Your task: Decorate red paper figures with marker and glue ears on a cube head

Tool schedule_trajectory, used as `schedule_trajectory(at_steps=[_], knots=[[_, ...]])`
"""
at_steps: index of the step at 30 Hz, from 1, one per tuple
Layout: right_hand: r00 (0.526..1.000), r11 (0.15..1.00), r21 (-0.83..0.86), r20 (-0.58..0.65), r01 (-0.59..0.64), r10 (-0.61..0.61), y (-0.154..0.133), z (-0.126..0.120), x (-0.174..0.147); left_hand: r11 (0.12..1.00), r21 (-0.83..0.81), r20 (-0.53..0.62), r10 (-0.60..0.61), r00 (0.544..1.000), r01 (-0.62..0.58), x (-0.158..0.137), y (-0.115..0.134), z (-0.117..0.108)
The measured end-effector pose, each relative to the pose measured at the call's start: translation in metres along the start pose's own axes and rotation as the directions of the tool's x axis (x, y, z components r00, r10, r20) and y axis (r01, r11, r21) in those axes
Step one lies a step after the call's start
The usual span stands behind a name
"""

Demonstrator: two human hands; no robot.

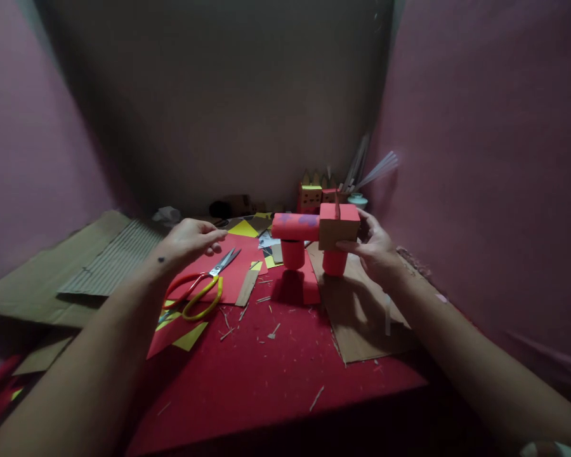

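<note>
My right hand (378, 244) grips the box-shaped end of a red paper and cardboard craft figure (295, 226), thumb on its front and fingers behind. The figure has a red tube body with purple patches, a box with a red top and brown cardboard front, and red cylinder legs. It is upright over the table. My left hand (195, 240) is to the left, apart from the figure, its fingers curled together; anything between the fingertips is too small to make out. Below it lie open scissors (214, 273) with one red and one yellow handle.
Red paper (238, 254), yellow scraps (190, 336) and a cardboard sheet (361, 336) lie on the red table (266, 393). Corrugated cardboard (117, 257) is at left. At the back right stand a small cardboard box (311, 197) and clear sticks (378, 170). Walls enclose both sides.
</note>
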State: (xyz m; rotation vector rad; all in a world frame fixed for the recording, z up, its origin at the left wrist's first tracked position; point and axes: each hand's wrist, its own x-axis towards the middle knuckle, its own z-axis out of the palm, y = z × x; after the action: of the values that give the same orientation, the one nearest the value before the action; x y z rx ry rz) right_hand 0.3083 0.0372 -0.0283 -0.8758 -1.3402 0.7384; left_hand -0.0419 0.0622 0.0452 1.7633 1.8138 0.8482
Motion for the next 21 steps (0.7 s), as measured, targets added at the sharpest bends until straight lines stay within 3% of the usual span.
schedule_trajectory(at_steps=[3,8,21], knots=[[0.989,0.996,-0.061,-0.131,0.059,-0.067,-0.004,-0.004,-0.005,1.000,0.007,0.009,0.009,1.000,-0.010,-0.005,-0.002,0.004],[0.951,0.987,-0.160,-0.304,0.009,-0.058,0.000,-0.011,-0.024,1.000,0.008,0.031,0.022,0.999,-0.022,-0.014,-0.001,0.013],[0.963,0.956,-0.294,-0.265,-0.024,-0.058,0.013,-0.004,-0.030,0.998,0.053,0.023,-0.034,0.999,0.033,-0.034,0.007,0.018]])
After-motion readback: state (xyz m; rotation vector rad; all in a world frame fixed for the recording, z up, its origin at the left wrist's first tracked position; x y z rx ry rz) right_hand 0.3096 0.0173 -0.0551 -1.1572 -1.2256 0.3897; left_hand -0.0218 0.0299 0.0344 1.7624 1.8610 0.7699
